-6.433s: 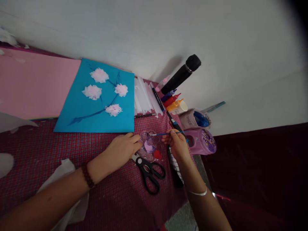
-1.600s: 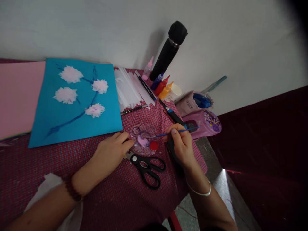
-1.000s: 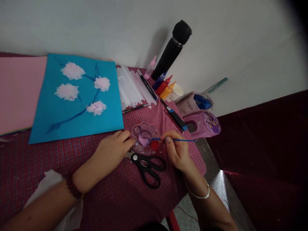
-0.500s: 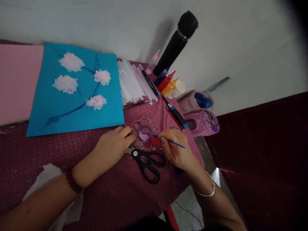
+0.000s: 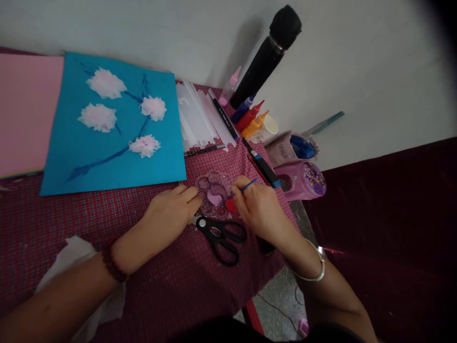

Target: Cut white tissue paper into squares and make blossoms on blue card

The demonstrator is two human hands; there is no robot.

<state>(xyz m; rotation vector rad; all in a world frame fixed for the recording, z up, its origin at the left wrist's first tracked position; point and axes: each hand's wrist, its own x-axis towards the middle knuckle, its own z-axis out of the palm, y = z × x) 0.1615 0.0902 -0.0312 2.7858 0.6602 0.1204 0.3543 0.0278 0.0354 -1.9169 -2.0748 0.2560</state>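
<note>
My right hand (image 5: pixel 262 205) is closed around a thin paintbrush (image 5: pixel 249 185) with a blue handle, whose end points up and right. Its tip is by the red paint (image 5: pixel 231 205) in a clear flower-shaped palette (image 5: pixel 213 177); the bristles are hard to make out. Lilac paint (image 5: pixel 214 198) fills the palette's middle. At the left rim, the bent fingers of my left hand (image 5: pixel 171 209) hold the palette; the thumb is hidden. Black-handled scissors (image 5: pixel 223 233) lie just below the palette, their blades partly under my left hand.
A blue sheet (image 5: pixel 157 166) with white puffy flowers and painted branches lies at left, beside a pink sheet (image 5: pixel 28 114). Behind are white strips (image 5: pixel 196 119), paint bottles (image 5: pixel 252 116), a black bottle (image 5: pixel 266 57) and a cutter (image 5: pixel 264 166). Tissue (image 5: pixel 76 247) lies under my left forearm.
The brush has turned in my right hand: its handle end pointed down and right, and now points up and right. My left hand stays by the palette; the view has shifted slightly.
</note>
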